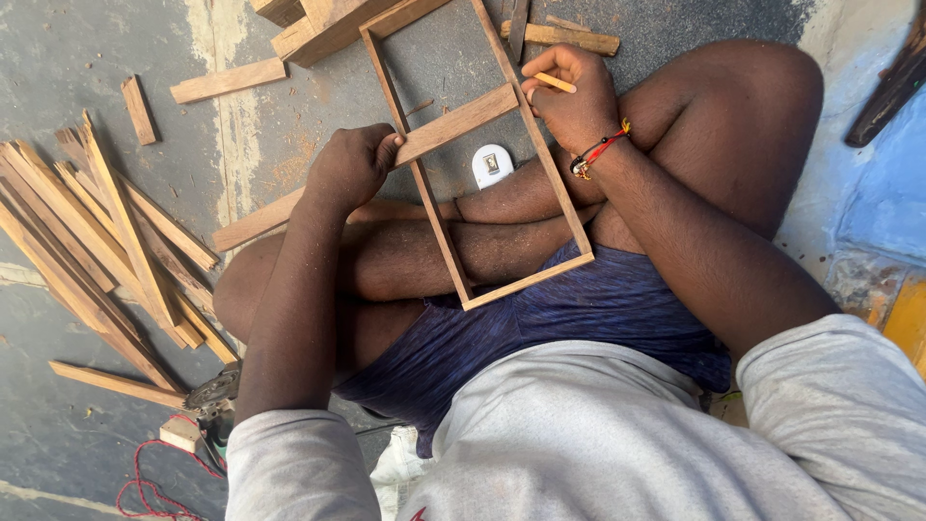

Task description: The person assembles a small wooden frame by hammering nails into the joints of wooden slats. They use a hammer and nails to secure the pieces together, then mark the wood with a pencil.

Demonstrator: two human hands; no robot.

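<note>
While the left hand (352, 166) clamps the wooden frame (479, 154) at nine o'clock, the right hand (574, 96), fingers curled round a pencil (554, 82), steadies its three o'clock rail. Light and stiff, it probably handles best gripped by the rails near the crosspiece (457, 123).

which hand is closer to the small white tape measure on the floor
Left, narrowly. The left hand grips the wooden frame's left rail beside the small white tape measure. The right hand holds the right rail with a pencil, above and to its right.
</note>
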